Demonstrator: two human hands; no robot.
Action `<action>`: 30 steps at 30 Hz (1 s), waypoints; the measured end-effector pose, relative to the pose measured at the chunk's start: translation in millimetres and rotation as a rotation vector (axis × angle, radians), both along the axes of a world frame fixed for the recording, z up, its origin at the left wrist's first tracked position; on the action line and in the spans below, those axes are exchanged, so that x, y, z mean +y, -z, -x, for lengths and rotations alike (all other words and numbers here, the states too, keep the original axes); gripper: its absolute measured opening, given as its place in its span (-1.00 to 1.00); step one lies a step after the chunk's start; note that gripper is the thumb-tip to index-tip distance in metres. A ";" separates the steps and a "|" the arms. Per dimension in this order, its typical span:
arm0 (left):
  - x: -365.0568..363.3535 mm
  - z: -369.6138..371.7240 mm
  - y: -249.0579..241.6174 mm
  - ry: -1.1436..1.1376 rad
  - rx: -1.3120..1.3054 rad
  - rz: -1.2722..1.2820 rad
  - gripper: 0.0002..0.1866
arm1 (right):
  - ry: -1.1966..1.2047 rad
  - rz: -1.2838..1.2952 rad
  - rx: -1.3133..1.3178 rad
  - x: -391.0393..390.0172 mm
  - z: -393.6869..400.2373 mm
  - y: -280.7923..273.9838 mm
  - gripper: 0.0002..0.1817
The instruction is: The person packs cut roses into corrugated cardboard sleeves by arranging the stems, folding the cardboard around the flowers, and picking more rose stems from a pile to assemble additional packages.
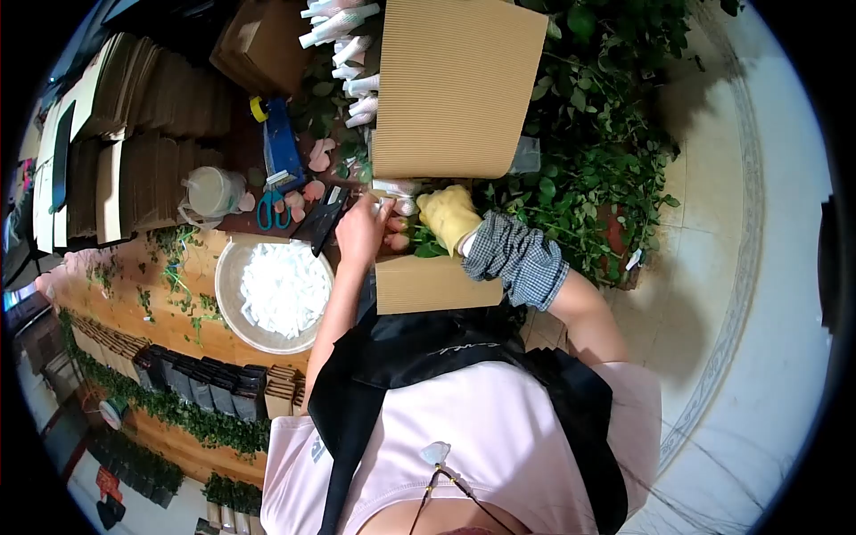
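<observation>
My left hand (358, 230) is bare, its fingers curled at the left edge of a bunch of roses, against a bud in a white net sleeve (406, 207). Beside it are peach rose heads (396, 234) without visible sleeves. My right hand (448, 217), in a yellow glove with a checked oversleeve, is closed over the leafy stems close to the heads; its fingertips are partly hidden. The flowers lie between a tall corrugated cardboard sheet (459, 89) and a lower cardboard piece (437, 283) nearest my body. More sleeved buds (348, 62) stick out beyond the tall sheet.
A basin (230, 312) of white net sleeves stands at my left. Blue scissors (272, 211), a black stapler-like tool (328, 221), a plastic cup (212, 193) and loose petals lie near it. Stacked cardboard (160, 183) is farther left; leafy stems (588, 178) cover the right.
</observation>
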State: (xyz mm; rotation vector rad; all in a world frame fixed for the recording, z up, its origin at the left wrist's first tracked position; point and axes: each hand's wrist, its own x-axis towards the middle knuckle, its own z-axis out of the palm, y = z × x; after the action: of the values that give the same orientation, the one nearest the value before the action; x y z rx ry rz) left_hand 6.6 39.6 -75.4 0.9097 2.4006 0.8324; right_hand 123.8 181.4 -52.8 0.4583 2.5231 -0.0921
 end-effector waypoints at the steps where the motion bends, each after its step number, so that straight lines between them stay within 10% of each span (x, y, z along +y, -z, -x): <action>1: 4.0 0.1 -1.1 0.060 -0.016 -0.033 -0.65 | -0.027 -0.036 -0.030 -1.8 3.8 -3.4 -0.81; 7: -29.3 43.4 11.1 -0.459 -0.077 -0.363 -0.88 | -0.068 -0.074 -0.084 -1.4 -0.2 0.3 -0.83; 10: -39.8 47.0 -8.6 -0.140 0.227 -0.415 -0.88 | 0.088 0.176 0.214 8.9 -11.0 -19.0 -0.70; 13: -33.0 34.8 1.3 -0.065 -0.305 -0.018 -0.77 | 0.157 -0.015 -0.105 0.1 10.7 -59.2 -0.75; 17: 10.6 17.5 -1.5 0.121 -0.195 -0.006 -0.68 | 0.046 -0.073 -0.116 3.8 16.5 -9.5 -0.75; 25: 13.9 10.3 3.2 0.127 0.013 -0.137 -0.91 | 0.123 -0.106 0.255 15.5 -3.4 21.4 -0.69; 30: -49.4 57.9 4.1 -0.341 -0.240 -0.584 -0.94 | 0.246 -0.067 0.161 17.3 4.3 19.8 -0.72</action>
State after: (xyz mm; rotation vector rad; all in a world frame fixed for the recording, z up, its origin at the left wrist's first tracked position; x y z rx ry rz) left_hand -51.3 -9.9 -79.5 0.5430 2.1551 1.7251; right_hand 119.5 198.8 -72.6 0.8175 2.6211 -0.1429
